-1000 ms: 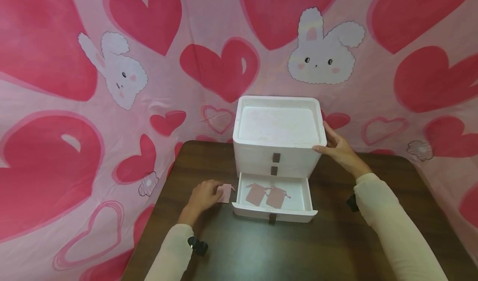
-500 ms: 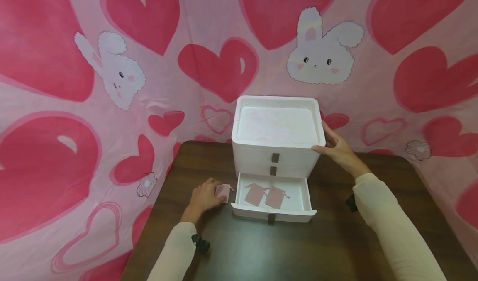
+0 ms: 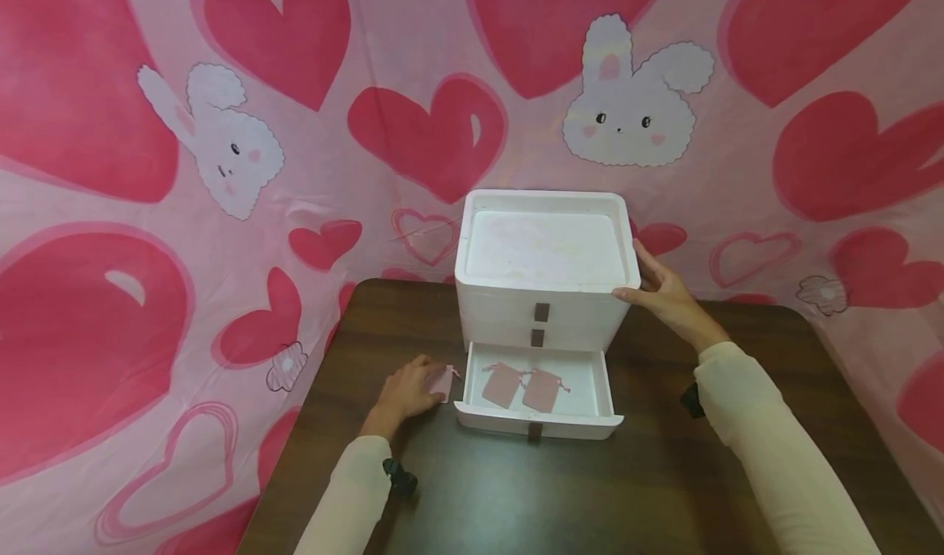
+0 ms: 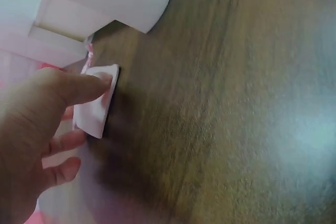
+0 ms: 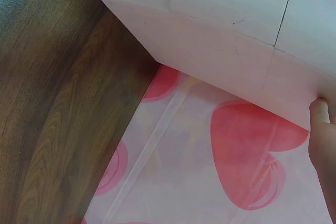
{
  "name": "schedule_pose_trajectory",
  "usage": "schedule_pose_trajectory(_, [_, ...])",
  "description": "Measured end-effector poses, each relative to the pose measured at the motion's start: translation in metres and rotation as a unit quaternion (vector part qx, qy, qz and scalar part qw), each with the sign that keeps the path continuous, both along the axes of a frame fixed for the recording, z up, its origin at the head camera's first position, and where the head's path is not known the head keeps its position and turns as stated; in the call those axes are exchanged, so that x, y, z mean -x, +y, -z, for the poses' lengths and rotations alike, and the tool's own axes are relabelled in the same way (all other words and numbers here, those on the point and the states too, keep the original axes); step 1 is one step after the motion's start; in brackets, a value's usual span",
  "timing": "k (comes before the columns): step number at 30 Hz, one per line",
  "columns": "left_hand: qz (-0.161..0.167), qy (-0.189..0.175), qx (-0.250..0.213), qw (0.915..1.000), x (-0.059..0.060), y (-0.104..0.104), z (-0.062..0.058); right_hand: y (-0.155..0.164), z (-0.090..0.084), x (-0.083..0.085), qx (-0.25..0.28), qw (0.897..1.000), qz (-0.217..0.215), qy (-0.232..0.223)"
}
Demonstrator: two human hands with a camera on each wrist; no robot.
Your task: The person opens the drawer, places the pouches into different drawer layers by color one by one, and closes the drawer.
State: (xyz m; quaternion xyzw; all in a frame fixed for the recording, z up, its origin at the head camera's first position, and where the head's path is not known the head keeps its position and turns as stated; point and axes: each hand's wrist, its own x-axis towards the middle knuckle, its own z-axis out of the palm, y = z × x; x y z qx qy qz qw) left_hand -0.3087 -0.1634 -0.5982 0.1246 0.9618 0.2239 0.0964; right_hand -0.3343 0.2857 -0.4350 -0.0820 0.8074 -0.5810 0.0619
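Beside the open drawer [image 3: 538, 391] holding two pouches [image 3: 522, 388], left hand [image 3: 406, 389] fingers pinch a flat pouch [image 3: 442, 383]; right hand [image 3: 664, 293] fingers spread on the cabinet [image 3: 542, 260].

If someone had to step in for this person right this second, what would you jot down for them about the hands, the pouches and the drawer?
Left hand: thumb pressing a small pink pouch onto the table, just left of the open bottom drawer.
Right hand: holding the top right corner of the white drawer unit.
Done: two pink pouches lie side by side in the drawer.
Left: probably the third pouch goes in, then the drawer gets pushed shut.
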Motion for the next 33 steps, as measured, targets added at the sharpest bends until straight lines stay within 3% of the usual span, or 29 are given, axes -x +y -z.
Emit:
schedule_pose_trajectory(12, [0.022,0.001,-0.076,0.9969,0.002,-0.004,0.008,-0.001,0.000,0.001,0.014,1.000,-0.003,0.002])
schedule_pose_trajectory(21, [0.000,-0.006,-0.114,0.9935,-0.001,-0.004,0.016,-0.001,0.000,0.001,0.021,1.000,-0.008,0.001])
schedule_pose_trajectory(26, [-0.029,-0.015,-0.138,0.9899,-0.004,-0.004,0.015,0.000,0.001,0.002,0.023,1.000,-0.009,0.002])
schedule_pose_trajectory(30, [-0.038,-0.004,-0.158,0.9866,-0.006,-0.005,0.013,0.001,0.002,0.003,0.030,0.999,-0.011,0.001])
schedule_pose_trajectory(33, [-0.033,0.024,-0.167,0.9852,-0.006,-0.007,0.012,0.002,0.003,0.004,0.033,0.999,-0.011,0.003])
